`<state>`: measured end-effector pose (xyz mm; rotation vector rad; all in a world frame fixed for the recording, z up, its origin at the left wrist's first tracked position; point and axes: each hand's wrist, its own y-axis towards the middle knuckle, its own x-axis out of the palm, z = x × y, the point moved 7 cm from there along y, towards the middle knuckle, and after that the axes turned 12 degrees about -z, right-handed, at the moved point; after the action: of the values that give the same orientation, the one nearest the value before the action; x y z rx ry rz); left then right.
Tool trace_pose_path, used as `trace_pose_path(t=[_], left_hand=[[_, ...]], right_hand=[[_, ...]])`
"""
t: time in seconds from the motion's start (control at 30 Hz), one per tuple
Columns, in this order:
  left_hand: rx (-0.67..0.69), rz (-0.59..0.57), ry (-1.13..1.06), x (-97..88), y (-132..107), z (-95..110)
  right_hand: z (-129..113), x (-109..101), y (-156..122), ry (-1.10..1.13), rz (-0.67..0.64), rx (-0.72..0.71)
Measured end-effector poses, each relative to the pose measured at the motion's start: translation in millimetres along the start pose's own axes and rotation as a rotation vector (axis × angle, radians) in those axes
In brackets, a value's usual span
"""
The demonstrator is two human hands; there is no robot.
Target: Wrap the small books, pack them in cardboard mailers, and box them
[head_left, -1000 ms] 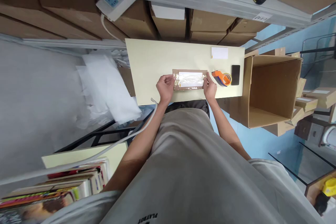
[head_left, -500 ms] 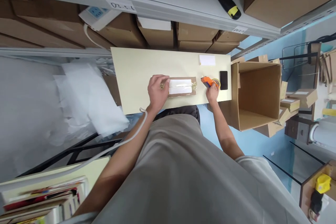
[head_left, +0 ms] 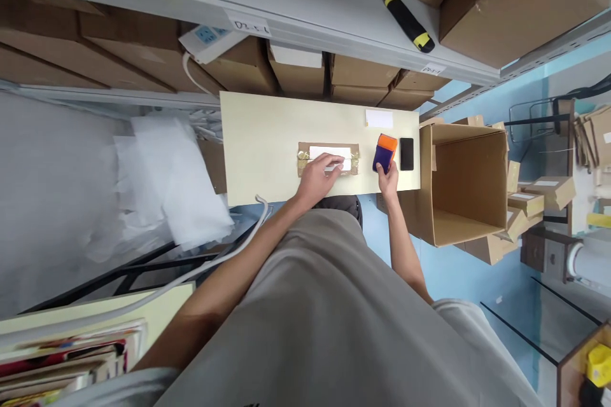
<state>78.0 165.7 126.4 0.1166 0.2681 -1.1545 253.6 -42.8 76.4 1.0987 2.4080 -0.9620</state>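
Note:
A small flat cardboard box (head_left: 304,170) with a white label and clear tape lies on the cream work board (head_left: 260,140). My left hand (head_left: 319,176) rests over the box's front side, fingers stretched across the label, holding nothing. To the right of the box, my right hand (head_left: 388,180) is closed on the lower end of an orange and dark blue tape dispenser (head_left: 384,152). Its tape roll is hidden from this angle. A black phone (head_left: 407,154) lies just right of the dispenser, and a white slip (head_left: 379,118) lies behind it.
A large open carton (head_left: 470,181) stands at the board's right end. Shelving with brown boxes (head_left: 365,70) and a power strip (head_left: 210,41) runs along the back. A black-yellow cutter (head_left: 408,20) lies on the upper shelf. White packing sheets (head_left: 179,178) hang at left; a pale cable (head_left: 229,257) crosses near my left arm.
My left hand has moved right, from the box's left end onto its label. My right hand has turned the tape dispenser, so its broad blue side now shows. The view has shifted slightly.

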Motion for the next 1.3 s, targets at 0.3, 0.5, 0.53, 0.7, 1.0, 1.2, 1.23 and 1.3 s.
trace_pose_path(t=[0.3, 0.5, 0.53, 0.7, 1.0, 1.2, 1.23, 1.3], left_hand=[[0.13, 0.026, -0.084, -1.0, -20, 45], [0.134, 0.029, 0.035, -20.1, -46, 50], [0.132, 0.022, 0.043, -20.8, -51, 48], [0.101, 0.113, 0.008, -34.9, -77, 39], [0.041, 0.148, -0.452, -95.3, -62, 41], [-0.055, 0.038, -0.451, -100.3, -50, 36], [-0.073, 0.032, -0.46, -98.8, -50, 32], [-0.113, 0.027, -0.485, -94.5, -50, 20]], right_hand=[[-112, 31, -83, 0.49, -0.219, -0.307], [-134, 52, -94, 0.462, -0.4, -0.342], [-134, 57, -94, 0.457, -0.432, -0.337], [-130, 75, -88, 0.338, -0.454, -0.342], [-151, 71, -107, -0.03, -0.573, -0.46], [-152, 64, -105, -0.242, -0.662, -0.456], [-150, 63, -104, -0.267, -0.669, -0.448], [-148, 62, -101, -0.3, -0.684, -0.434]])
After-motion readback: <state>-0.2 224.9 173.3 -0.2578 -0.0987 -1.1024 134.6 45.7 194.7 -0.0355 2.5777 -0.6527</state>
